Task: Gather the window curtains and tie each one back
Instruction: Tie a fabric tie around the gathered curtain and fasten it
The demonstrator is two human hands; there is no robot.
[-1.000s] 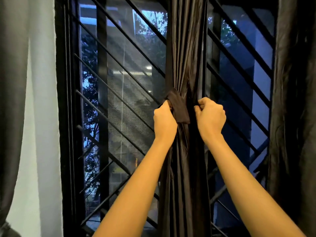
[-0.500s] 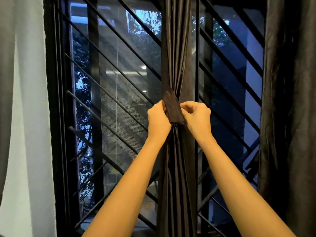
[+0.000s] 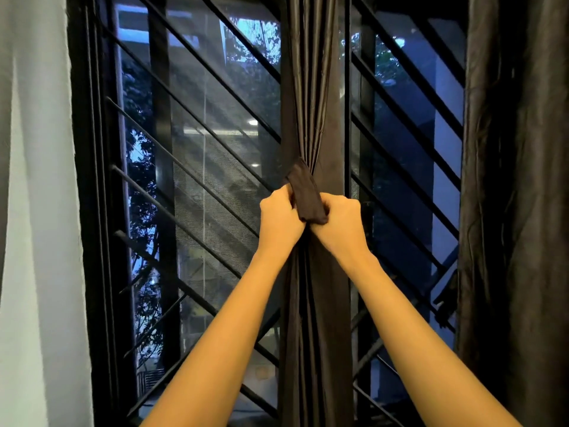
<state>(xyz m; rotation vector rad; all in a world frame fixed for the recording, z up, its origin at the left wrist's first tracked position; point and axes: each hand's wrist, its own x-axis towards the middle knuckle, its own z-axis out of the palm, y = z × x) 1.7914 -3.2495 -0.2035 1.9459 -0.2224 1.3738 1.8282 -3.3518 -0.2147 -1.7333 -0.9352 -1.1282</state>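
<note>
Both hands meet just past the middle of the view, toward three o'clock, with the backs turned to the camera. The left hand (image 3: 281, 217) has its fingers curled round the near edge of a dark tie-back band (image 3: 308, 197). The right hand (image 3: 341, 224) is balled into a fist on the band's lower end, and its thumb side presses against the cloth. The two fists sit side by side, almost touching, with the band between them. Both forearms reach up from six o'clock.

The band lies slanted across the front of the gathered curtain (image 3: 311, 87), running from eleven o'clock down to five o'clock. Its upper tip pokes out above the left hand. Whether its ends are knotted or only held cannot be told, because the fingers hide them.

The gathered curtain is dark and glossy. It hangs as a narrow pleated column from twelve o'clock to six o'clock, pinched tightest where the band crosses it, and it stands in front of the window's centre post.

A second dark curtain (image 3: 517, 180) hangs loose at three o'clock, well apart from the hands. At nine o'clock is a pale panel (image 3: 37, 211), cloth or wall I cannot tell. Slanted black grille bars (image 3: 197, 180) cross the glass on both sides of the gathered curtain, with dim blue light and foliage behind them.
</note>
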